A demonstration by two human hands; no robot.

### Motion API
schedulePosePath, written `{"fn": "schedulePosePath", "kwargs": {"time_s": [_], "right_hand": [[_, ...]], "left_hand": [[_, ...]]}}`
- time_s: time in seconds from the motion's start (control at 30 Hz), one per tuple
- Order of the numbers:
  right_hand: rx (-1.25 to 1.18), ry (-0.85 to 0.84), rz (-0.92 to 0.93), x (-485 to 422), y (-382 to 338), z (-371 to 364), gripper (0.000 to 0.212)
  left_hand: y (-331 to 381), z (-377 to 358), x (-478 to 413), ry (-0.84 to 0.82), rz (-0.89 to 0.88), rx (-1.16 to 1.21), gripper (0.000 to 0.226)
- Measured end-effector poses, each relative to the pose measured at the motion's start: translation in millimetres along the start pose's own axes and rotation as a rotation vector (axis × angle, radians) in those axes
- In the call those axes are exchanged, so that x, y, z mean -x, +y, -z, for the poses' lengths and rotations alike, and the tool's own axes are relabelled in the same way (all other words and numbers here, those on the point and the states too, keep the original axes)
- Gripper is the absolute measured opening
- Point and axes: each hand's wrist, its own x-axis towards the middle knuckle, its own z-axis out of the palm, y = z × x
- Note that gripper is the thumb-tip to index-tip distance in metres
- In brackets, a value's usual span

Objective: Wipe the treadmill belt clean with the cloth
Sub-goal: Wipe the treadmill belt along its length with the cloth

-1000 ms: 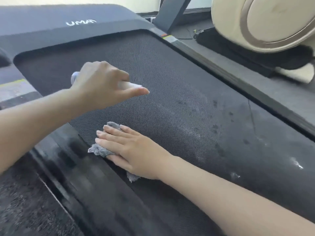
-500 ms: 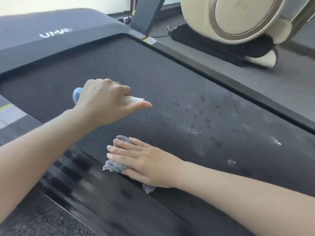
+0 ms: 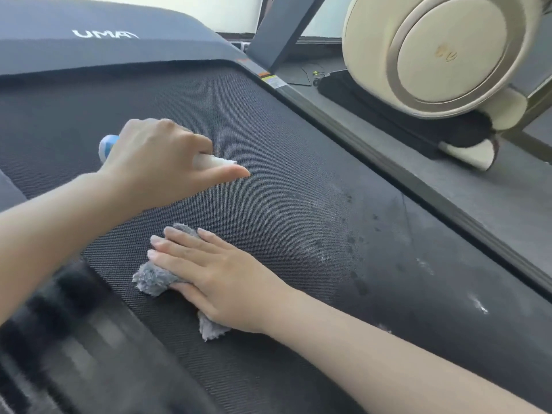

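The dark textured treadmill belt [image 3: 268, 150] fills most of the view, with wet spots and pale smears on its right part. A grey fluffy cloth [image 3: 150, 277] lies on the belt near its left edge. My right hand [image 3: 215, 273] presses flat on the cloth with straight fingers. Just above it, my left hand [image 3: 161, 165] grips a small white spray bottle [image 3: 215, 161] with a blue end, its nozzle pointing right over the belt.
The grey motor cover [image 3: 104, 34] with white lettering sits at the belt's far end. A dark side rail [image 3: 373, 150] runs along the right. A cream-coloured machine [image 3: 442, 52] stands on the floor at the upper right, beside a slanted dark upright [image 3: 280, 28].
My right hand and cloth stay near the belt's left edge, shifting slightly. My left hand keeps hold of the bottle. The camera view has swung, showing more of the right side.
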Motion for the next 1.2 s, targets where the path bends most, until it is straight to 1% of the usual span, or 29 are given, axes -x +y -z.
{"fn": "schedulePosePath", "kwargs": {"time_s": [0.13,0.2,0.3,0.47,0.6,0.77,0.87,1.03,1.2], "right_hand": [[-0.015,-0.032,-0.017,-2,15,4,0.044],[-0.016,-0.054,-0.046,-4,29,9,0.044],[-0.027,-0.035,-0.111,-7,53,12,0.044],[-0.013,-0.004,-0.273,-12,105,27,0.045],[0.006,0.008,-0.402,-10,151,38,0.044],[0.043,0.052,-0.559,-4,202,47,0.043],[0.055,0.076,-0.67,6,229,56,0.042],[0.085,0.088,-0.782,20,267,64,0.042],[0.08,0.126,-0.918,40,289,79,0.043]], "left_hand": [[4,-1,-1,0.012,0.028,-0.035,0.074],[5,-1,0,0.012,0.039,-0.07,0.077],[5,-3,0,0.014,0.047,-0.093,0.08],[7,-9,-6,0.027,0.038,-0.094,0.072],[4,-12,-12,0.003,0.027,-0.094,0.076],[4,-19,-18,-0.028,0.031,-0.064,0.072],[3,-25,-24,-0.045,0.026,-0.056,0.074],[8,-36,-36,-0.037,0.031,-0.077,0.074],[13,-46,-40,-0.019,-0.011,-0.075,0.073]]}}
